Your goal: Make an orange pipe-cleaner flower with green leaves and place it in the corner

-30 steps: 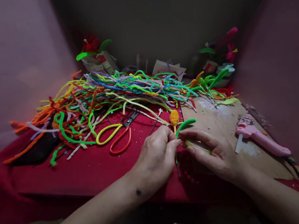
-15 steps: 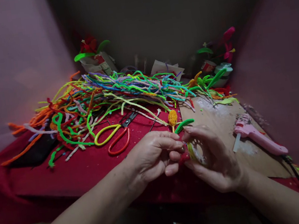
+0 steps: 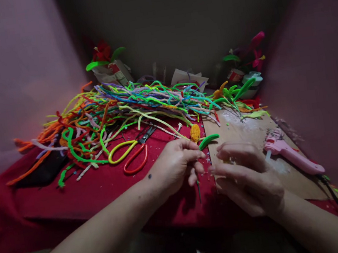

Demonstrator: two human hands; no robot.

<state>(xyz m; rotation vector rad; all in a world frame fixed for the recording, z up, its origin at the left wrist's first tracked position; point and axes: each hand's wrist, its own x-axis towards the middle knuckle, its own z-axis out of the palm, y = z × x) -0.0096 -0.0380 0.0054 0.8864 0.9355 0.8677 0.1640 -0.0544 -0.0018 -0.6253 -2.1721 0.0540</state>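
Observation:
My left hand (image 3: pixel 182 162) pinches the stem of a pipe-cleaner flower. Its orange-yellow bud (image 3: pixel 195 133) stands above my fingertips, and a green leaf (image 3: pixel 208 140) leans out to the right. The thin dark stem end (image 3: pixel 199 193) pokes out below my fingers. Just to the right, my right hand (image 3: pixel 246 174) is curled round a small roll of tape, mostly hidden by the fingers now. The two hands are slightly apart, fingertips facing each other.
Behind lies a heap of coloured pipe cleaners (image 3: pixel 152 97). Scissors (image 3: pixel 133 150) with yellow and red handles rest on the red cloth (image 3: pixel 103 196). A pink glue gun (image 3: pixel 292 153) lies on a brown board (image 3: pixel 236 134). Finished flowers (image 3: pixel 256 53) stand at the back.
My right hand has turned and drawn a little to the right, so the tape roll is now mostly covered. My left hand has tilted, and the stem end shows below it.

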